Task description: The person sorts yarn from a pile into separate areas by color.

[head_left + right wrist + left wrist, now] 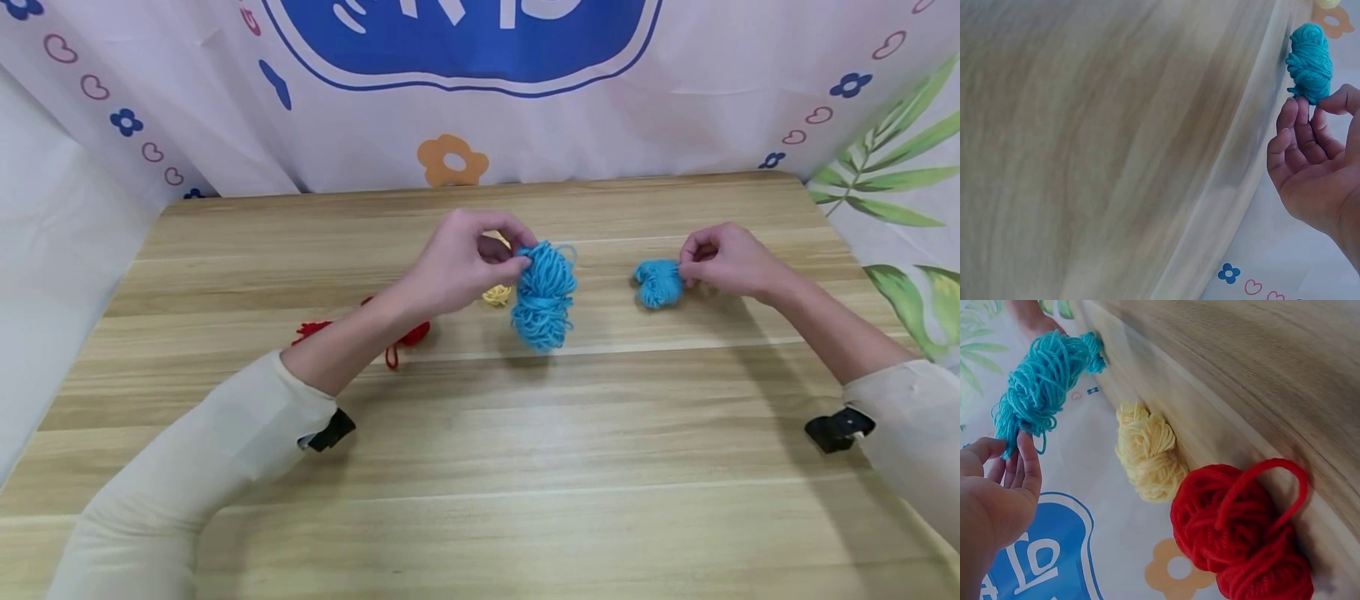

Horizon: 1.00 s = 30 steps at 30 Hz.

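My left hand (468, 260) pinches the upper end of a large blue yarn bundle (543, 296), which hangs over the middle of the table with its shadow below. In the left wrist view, thumb and fingertips grip loose strands at one end of that blue bundle (1038, 387). On the right, my right hand (729, 260) pinches the near end of a smaller blue yarn bundle (660, 283) between thumb and fingers. The right wrist view shows this small bundle (1311, 62) extending beyond the fingertips.
Red yarn (412, 335) lies on the wooden table (525, 500), partly hidden by the left forearm. Yellow yarn (497, 294) lies behind the left hand; the left wrist view shows the yellow bundle (1150, 453) beside the red one (1229, 519). A printed cloth (360, 142) hangs behind the table.
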Available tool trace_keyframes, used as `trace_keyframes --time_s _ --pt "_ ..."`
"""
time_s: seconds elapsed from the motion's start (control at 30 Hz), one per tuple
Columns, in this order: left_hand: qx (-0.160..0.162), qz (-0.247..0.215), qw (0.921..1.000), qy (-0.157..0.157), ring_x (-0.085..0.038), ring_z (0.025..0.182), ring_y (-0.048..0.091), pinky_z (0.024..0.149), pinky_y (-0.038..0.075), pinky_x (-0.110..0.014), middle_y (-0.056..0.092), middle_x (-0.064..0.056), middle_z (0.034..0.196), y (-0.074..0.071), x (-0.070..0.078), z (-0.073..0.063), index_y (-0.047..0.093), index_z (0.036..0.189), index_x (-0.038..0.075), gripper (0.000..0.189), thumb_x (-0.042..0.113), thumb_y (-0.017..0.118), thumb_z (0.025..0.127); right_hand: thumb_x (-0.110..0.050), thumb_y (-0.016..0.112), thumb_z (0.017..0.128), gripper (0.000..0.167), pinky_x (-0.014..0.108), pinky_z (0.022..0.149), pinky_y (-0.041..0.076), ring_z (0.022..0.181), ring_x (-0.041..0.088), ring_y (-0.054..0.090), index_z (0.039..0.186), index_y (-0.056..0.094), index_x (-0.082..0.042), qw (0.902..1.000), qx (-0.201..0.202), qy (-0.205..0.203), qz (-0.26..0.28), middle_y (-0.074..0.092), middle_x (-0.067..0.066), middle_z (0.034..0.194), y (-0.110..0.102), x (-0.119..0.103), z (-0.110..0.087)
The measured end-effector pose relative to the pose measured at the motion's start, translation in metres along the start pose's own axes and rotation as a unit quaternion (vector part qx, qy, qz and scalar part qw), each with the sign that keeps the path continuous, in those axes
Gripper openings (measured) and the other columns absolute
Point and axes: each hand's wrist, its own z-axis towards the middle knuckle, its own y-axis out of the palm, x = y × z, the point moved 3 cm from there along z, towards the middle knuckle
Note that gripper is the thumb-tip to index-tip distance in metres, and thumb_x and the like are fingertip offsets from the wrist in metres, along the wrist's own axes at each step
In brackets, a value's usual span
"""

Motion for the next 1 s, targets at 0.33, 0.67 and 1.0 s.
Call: trace_keyframes --time_s 0.33,0.67,1.0 --pt "-0.002 -0.014 0.9999 -0.007 -0.023 0.080 0.075 0.075 0.063 -0.035 0.070 -0.016 0.100 0.002 0.003 0.008 0.072 0.109 -0.006 0.015 -0.005 0.072 0.093 -0.006 0.065 0.093 0.006 0.025 0.057 0.045 0.069 0.017 0.056 0.089 0.065 -0.001 1.0000 -0.002 0.007 0.004 0.066 0.005 0.076 -0.003 0.004 -0.002" --pt "-0.006 -0.029 0.9995 -0.008 -0.025 0.080 0.075 0.072 0.062 -0.030 0.066 -0.016 0.098 0.007 0.007 0.018 0.072 0.107 -0.007 0.014 -0.007 0.072 0.093 -0.006 0.062 0.096 0.007 0.028 0.056 0.051 0.071 0.017 0.059 0.095 0.064 0.001 0.9994 -0.023 0.022 0.012 0.066 0.007 0.079 -0.003 0.009 -0.004" --pt "-0.020 -0.022 0.9994 -0.019 -0.026 0.081 0.071 0.073 0.061 -0.028 0.065 -0.017 0.100 0.017 0.004 0.030 0.072 0.106 -0.008 0.013 -0.008 0.071 0.093 -0.008 0.064 0.099 0.012 0.028 0.056 0.052 0.072 0.017 0.059 0.101 0.064 0.003 0.9995 -0.023 0.020 0.001 0.066 0.008 0.083 -0.004 0.010 -0.004"
